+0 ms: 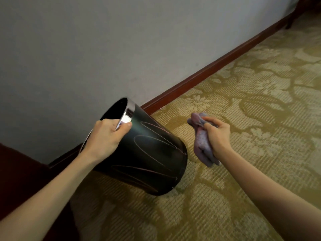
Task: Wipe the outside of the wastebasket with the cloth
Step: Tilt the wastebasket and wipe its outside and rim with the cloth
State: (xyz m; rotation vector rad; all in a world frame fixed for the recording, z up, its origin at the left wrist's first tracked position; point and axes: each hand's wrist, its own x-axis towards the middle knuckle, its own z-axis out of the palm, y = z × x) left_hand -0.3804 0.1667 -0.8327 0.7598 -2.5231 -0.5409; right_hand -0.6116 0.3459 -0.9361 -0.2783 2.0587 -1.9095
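A black wastebasket point(152, 153) with a shiny metal rim and thin oval line patterns is tilted, its open mouth facing the wall and its base toward the carpet. My left hand point(106, 138) grips the rim at the top, thumb on the outside. My right hand point(218, 136) is closed around a crumpled purple-grey cloth point(201, 141), held in the air just right of the basket. A small gap separates the cloth from the basket's side.
A grey wall point(104, 49) runs diagonally with a reddish-brown baseboard point(217, 63) along its foot. Patterned yellow-green carpet point(251, 101) covers the floor to the right. Dark red-brown furniture point(20, 180) sits at the lower left, beside my left forearm.
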